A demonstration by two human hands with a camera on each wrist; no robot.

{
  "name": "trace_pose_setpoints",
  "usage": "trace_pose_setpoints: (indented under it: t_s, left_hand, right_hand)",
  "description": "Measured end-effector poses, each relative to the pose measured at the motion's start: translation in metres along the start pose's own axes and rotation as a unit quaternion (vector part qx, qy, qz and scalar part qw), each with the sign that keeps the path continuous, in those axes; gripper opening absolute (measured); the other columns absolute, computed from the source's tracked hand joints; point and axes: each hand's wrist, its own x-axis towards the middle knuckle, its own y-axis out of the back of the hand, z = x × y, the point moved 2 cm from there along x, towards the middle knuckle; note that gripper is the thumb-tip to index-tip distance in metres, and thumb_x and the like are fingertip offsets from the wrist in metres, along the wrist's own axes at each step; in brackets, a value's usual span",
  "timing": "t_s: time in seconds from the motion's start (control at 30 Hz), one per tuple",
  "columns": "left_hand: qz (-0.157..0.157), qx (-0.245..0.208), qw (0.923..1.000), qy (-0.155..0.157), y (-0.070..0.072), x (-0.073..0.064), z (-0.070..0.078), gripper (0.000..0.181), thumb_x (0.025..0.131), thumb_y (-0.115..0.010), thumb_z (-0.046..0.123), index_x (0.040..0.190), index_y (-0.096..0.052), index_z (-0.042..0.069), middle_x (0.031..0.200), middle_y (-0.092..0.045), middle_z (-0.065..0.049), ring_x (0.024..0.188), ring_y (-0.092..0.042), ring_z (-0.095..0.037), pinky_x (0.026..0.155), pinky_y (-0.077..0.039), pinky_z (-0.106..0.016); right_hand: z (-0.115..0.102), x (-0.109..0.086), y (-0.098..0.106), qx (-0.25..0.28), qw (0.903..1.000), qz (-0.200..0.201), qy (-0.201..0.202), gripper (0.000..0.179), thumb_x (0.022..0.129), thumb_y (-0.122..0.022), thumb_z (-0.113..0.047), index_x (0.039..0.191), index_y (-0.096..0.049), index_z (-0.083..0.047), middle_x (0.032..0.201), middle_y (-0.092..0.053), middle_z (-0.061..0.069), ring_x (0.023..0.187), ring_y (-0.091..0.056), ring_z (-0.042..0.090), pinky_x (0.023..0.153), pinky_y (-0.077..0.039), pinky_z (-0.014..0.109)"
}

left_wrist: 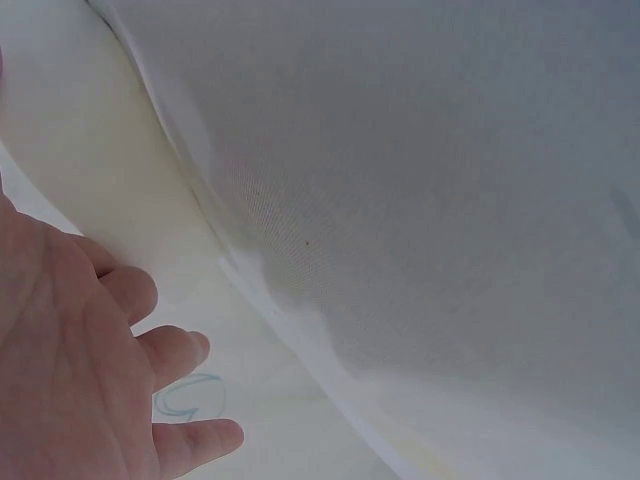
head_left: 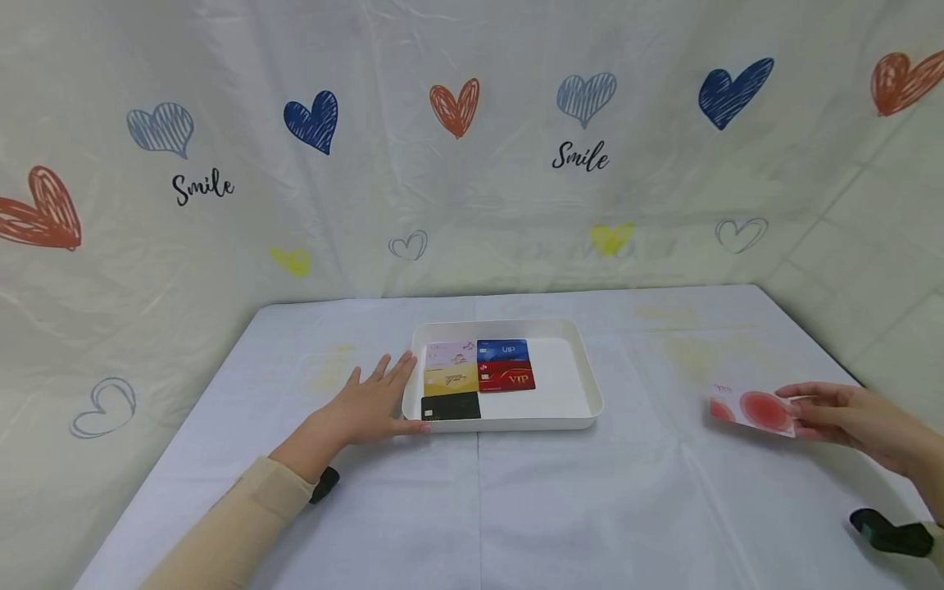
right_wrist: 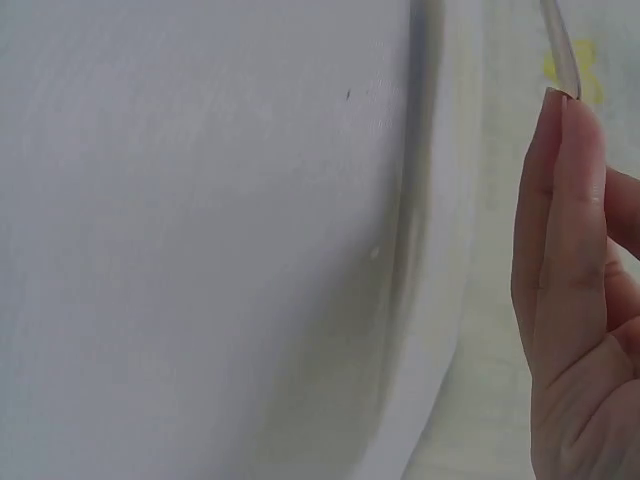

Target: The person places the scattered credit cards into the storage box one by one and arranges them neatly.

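Observation:
A white tray (head_left: 564, 373) lies on the table, holding a lilac card (head_left: 451, 354), a gold card (head_left: 451, 378), a black card (head_left: 451, 406), a blue VIP card (head_left: 503, 350) and a red VIP card (head_left: 506, 377). At the tray's left side is my left hand (head_left: 371, 410), fingers spread, the thumb along the front rim; in the left wrist view the palm (left_wrist: 70, 360) holds nothing. Off to the right, my right hand (head_left: 848, 416) pinches a white card with red circles (head_left: 760, 410) by its right end, above the table. The right wrist view shows that card edge-on (right_wrist: 564, 50) at the fingertips.
A white cloth (head_left: 546, 508) covers the table. Behind it hangs a pale curtain (head_left: 509, 197) printed with hearts and "Smile". A black wrist device (head_left: 891, 534) is by the right wrist, and another black piece (head_left: 324, 485) shows under the left wrist.

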Motion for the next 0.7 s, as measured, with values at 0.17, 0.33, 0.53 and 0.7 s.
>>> trace_pose_setpoints:
  t_s: [0.17,0.33,0.53,0.7]
  left_hand:
    - [-0.001,0.001,1.0000,-0.001,0.000,0.000,-0.001,0.122,0.082,-0.062,0.081,0.166,-0.010,0.009,0.171,-0.011,-0.008,0.156,-0.007,-0.038,0.117,-0.007,-0.070]
    - [0.000,0.002,1.0000,-0.005,0.001,-0.001,-0.001,0.121,0.083,-0.062,0.080,0.165,-0.011,0.008,0.171,-0.012,-0.008,0.156,-0.008,-0.038,0.117,-0.008,-0.070]
    - [0.001,0.002,1.0000,-0.004,0.002,-0.001,-0.001,0.121,0.083,-0.062,0.080,0.165,-0.011,0.008,0.171,-0.012,-0.008,0.156,-0.008,-0.039,0.117,-0.008,-0.071]
    - [-0.001,0.003,1.0000,-0.001,0.002,0.000,-0.001,0.122,0.082,-0.061,0.081,0.166,-0.010,0.008,0.171,-0.012,-0.008,0.156,-0.007,-0.038,0.117,-0.008,-0.070]
  right_hand:
    - [-0.012,0.006,-0.011,0.015,0.9995,0.028,0.006,0.042,0.107,-0.053,-0.005,0.097,-0.074,-0.040,0.098,-0.066,-0.017,0.081,-0.070,0.014,0.075,-0.060,0.028]
    - [-0.021,0.012,-0.019,0.041,0.9986,0.006,0.034,0.042,0.107,-0.050,-0.003,0.102,-0.076,-0.037,0.101,-0.067,-0.015,0.083,-0.069,0.013,0.077,-0.060,0.027]
    - [-0.038,0.021,-0.031,0.025,0.9978,-0.001,0.061,0.041,0.108,-0.050,-0.005,0.107,-0.075,-0.038,0.104,-0.068,-0.012,0.086,-0.070,0.014,0.078,-0.060,0.027]
    - [-0.056,0.028,-0.046,0.011,0.9975,0.004,0.069,0.039,0.107,-0.052,-0.005,0.107,-0.074,-0.037,0.105,-0.068,-0.012,0.088,-0.070,0.014,0.079,-0.060,0.029]
